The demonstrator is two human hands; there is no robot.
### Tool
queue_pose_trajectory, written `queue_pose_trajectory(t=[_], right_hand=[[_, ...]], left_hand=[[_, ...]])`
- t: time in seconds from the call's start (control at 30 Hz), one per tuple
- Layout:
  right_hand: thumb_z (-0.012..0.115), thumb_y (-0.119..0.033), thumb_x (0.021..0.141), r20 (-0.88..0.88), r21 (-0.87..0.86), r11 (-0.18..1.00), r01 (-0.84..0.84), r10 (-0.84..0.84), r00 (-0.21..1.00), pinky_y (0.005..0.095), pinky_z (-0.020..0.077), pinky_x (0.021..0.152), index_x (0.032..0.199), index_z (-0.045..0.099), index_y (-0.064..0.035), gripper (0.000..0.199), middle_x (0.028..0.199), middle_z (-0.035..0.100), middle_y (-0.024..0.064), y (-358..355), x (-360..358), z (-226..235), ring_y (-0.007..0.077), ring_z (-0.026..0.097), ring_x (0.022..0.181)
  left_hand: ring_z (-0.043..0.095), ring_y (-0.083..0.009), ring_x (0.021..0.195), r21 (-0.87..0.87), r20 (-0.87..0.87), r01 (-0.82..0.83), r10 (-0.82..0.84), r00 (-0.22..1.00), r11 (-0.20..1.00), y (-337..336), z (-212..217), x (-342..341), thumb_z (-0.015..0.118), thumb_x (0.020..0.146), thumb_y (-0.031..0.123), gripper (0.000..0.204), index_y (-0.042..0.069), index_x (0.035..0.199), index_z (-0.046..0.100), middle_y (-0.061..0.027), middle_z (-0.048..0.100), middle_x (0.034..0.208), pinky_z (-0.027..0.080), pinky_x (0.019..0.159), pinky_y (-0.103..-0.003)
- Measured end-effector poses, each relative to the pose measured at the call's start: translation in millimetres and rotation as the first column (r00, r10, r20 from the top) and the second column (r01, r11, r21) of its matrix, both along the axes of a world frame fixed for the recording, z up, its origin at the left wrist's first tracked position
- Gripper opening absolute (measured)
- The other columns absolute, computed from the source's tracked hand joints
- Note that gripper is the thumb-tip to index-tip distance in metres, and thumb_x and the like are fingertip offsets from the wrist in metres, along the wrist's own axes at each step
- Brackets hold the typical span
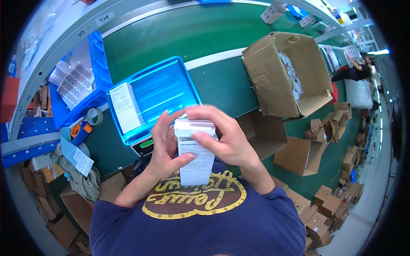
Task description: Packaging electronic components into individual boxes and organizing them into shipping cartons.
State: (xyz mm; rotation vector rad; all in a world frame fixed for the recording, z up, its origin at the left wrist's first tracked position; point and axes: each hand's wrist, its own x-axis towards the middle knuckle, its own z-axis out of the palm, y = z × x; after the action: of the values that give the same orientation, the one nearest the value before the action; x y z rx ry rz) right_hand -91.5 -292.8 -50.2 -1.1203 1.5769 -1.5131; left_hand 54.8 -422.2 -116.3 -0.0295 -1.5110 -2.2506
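A tall white printed carton [195,170] stands close to my chest, its upper end toward the table. My left hand [164,147] grips its left side, with the thumb across the front panel. At the top, my right hand [226,134] is curled over the flap end, its thumb pressed on the front edge. Whether the flap is fully tucked in cannot be made out under the fingers. Just beyond lies a shiny blue tray [166,85], with a similar white carton [127,106] lying along its left side.
A scale with a green display [146,144] sits under the tray. At left are a blue bin [101,64] with plastic packaging and an orange tape dispenser [81,130]. An open cardboard box [267,81] holds clear bags at right. Far right, another person [358,70] stands.
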Motion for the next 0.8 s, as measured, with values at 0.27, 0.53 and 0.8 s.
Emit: queue_pose_trajectory(t=[0.27,0.53,0.8], right_hand=[[0.05,-0.025,0.099,-0.087,-0.026,0.997,-0.072,0.07,0.994,0.0439,0.0344,0.109,0.114,0.067,-0.0037,0.032,0.126,0.061,0.0158,23.9,-1.9,-32.8,0.0336,0.047,0.13],[0.07,-0.013,0.086,0.232,-0.001,0.991,0.136,-0.132,0.964,0.0418,0.0439,0.102,0.145,0.024,-0.0119,0.075,0.143,0.04,0.0208,-0.7,19.6,-65.8,0.0292,0.049,0.126],[0.057,-0.028,0.096,-0.481,0.116,0.917,0.382,-0.285,0.829,0.0394,0.0519,0.085,0.132,0.055,-0.0034,0.044,0.11,0.059,0.0177,-143.0,-16.2,-194.0,0.0327,0.063,0.101]], left_hand=[[0.038,-0.0313,0.136,-0.11,0.015,0.083,-0.082,0.997,0.991,-1.9,-14.7,3.0,0.07,0.081,-0.002,0.065,0.015,0.137,0.041,-0.019,0.026,0.149,0.044,0.104,-0.043],[0.051,-0.0245,0.123,-0.14,0.208,-0.216,0.242,0.948,0.966,-21.7,-6.9,-6.4,0.064,0.09,0.007,0.039,0.009,0.126,0.05,-0.0139,0.042,0.139,0.05,0.095,-0.034],[0.02,-0.0425,0.145,-0.995,0.098,0.018,0.907,0.409,0.1,-151.6,-67.8,2.3,0.048,0.1,0.03,0.053,0.007,0.147,0.037,-0.0213,0.032,0.153,0.019,0.117,-0.048]])
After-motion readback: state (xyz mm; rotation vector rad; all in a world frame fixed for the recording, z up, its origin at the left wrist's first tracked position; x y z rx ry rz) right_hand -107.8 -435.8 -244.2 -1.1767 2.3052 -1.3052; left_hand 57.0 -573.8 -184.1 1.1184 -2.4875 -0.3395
